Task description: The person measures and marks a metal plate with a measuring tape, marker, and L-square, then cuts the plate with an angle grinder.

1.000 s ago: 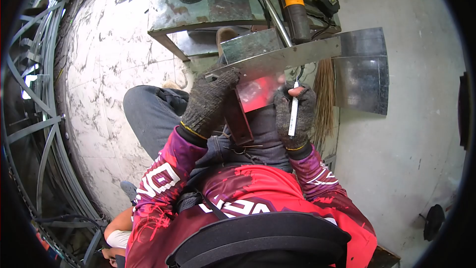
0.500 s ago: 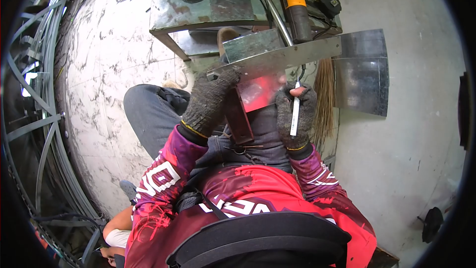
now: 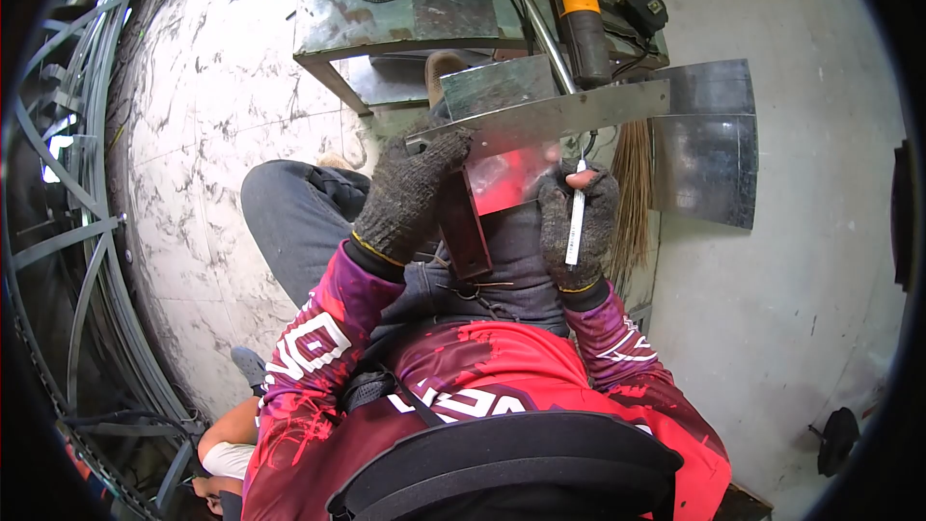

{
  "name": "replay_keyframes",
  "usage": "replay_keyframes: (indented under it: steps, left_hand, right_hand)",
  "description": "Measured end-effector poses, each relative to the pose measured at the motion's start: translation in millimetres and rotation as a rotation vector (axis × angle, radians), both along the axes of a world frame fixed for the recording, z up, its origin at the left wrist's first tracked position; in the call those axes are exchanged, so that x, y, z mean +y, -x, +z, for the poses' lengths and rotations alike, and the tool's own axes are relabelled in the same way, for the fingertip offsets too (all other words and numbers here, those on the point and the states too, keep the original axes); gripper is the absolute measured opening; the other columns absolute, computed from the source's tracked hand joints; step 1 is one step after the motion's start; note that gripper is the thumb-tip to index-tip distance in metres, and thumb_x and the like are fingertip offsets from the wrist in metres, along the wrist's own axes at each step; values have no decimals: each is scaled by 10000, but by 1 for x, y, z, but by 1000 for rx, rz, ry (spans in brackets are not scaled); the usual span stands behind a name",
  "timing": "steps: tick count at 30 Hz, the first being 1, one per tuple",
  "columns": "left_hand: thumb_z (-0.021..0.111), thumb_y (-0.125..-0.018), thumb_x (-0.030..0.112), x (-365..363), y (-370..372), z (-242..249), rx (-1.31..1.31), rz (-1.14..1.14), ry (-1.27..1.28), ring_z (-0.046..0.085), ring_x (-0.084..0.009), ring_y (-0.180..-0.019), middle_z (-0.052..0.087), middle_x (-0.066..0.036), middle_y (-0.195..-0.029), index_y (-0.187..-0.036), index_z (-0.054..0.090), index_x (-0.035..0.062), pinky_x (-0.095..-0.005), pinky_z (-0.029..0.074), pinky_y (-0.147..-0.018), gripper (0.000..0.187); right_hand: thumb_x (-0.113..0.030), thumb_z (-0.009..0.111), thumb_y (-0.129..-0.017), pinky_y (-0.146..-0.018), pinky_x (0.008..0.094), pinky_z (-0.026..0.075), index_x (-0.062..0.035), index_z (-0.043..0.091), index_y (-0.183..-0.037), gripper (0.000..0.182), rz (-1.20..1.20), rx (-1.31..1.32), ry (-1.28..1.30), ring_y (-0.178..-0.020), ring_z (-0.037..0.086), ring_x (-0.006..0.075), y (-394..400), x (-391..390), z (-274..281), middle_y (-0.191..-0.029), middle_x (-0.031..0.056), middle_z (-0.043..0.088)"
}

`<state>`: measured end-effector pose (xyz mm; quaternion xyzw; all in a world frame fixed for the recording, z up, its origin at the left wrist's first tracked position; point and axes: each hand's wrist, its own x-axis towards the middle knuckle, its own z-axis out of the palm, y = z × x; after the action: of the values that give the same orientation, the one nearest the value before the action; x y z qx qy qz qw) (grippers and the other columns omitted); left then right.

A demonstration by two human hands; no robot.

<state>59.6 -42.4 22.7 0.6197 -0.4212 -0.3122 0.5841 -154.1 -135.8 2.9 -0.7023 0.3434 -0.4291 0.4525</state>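
1. The left hand [image 3: 410,188], in a dark knitted glove, reaches up and inward, its fingers closed on the square [image 3: 550,121] at its left end.
2. The right hand [image 3: 579,222], gloved with a fingertip bare, is curled narrow around the white pen [image 3: 576,227], whose tip points away from the body.
3. The square's metal blade slants slightly upward to the right; its dark red stock hangs toward the lap.
4. Shiny sheet metal [image 3: 707,169] lies just off the bench's [image 3: 333,24] near edge, extending past its near right corner, with a red reflection below the blade.
5. A grinder [image 3: 576,14] and tape measure [image 3: 644,10] rest near the bench's right edge.
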Motion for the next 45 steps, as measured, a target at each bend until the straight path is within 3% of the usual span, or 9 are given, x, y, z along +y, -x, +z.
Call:
replay_keyframes:
  steps: [4,10,12,21,31,33,37,39,45]
  left_hand:
    - [640,-971,199,-2,-5,-1,-390,-1,18,626,-148,-895,678,-65,-1016,-1167,664,3,-297,516,-808,279]
    - [603,-970,154,1,-3,0,218,12,-163,665,-265,-952,671,-140,-1075,-1170,671,22,-366,535,-850,249]
    - [617,-923,108,1,-5,1,-491,35,-23,673,-315,-957,671,-156,-1045,-1151,675,33,-392,543,-847,247]
    - [631,-836,44,-4,-10,8,-666,30,82,673,-373,-970,672,-194,-1056,-1124,675,29,-420,554,-836,292]
    - [633,-935,113,-1,-5,5,-402,-15,-9,685,-295,-961,684,-154,-1074,-1128,695,23,-380,549,-847,223]
    - [729,-697,74,-2,-2,1,-138,18,14,658,-400,-971,671,-173,-1025,-1094,669,64,-456,541,-859,401]
    - [732,-694,73,0,-6,4,-485,17,62,662,-396,-953,674,-167,-1014,-1099,670,64,-457,543,-844,410]
    - [627,-927,110,0,-7,6,-573,13,50,690,-306,-952,691,-152,-1044,-1117,705,46,-380,552,-842,216]
    - [628,-899,94,0,-6,11,-652,22,7,692,-318,-944,694,-153,-1029,-1090,706,54,-395,556,-826,211]
  right_hand:
    - [96,651,-849,-884,334,496,-41,546,-1140,338,-9,70,114,-954,587,207,-1,-1,7,-1077,104,561]
    - [108,644,-852,-875,324,497,-40,549,-1145,342,-2,-5,13,-949,586,195,3,-2,-6,-1071,101,570]
    - [113,640,-854,-872,320,497,-40,549,-1148,344,-1,-23,-15,-944,585,188,0,-1,-2,-1069,99,572]
    - [118,639,-861,-825,282,495,-41,552,-1124,320,25,-64,-51,-891,555,145,-4,1,4,-1034,73,555]
    - [71,654,-860,-856,327,494,-27,559,-1113,287,13,3,-16,-912,583,197,0,-3,4,-1023,92,557]
    - [66,655,-859,-863,336,494,-25,559,-1107,281,-2,123,219,-917,589,208,-2,-1,9,-1025,98,560]
    - [119,645,-855,-831,299,508,-44,543,-1111,320,18,87,117,-912,565,164,0,-1,4,-1058,68,533]
    - [173,634,-850,-805,261,521,-60,527,-1120,372,43,93,137,-912,541,123,1,-1,3,-1100,41,503]
    - [107,625,-893,-754,260,520,-51,552,-1066,245,9,75,186,-845,541,121,-6,0,11,-1031,40,513]
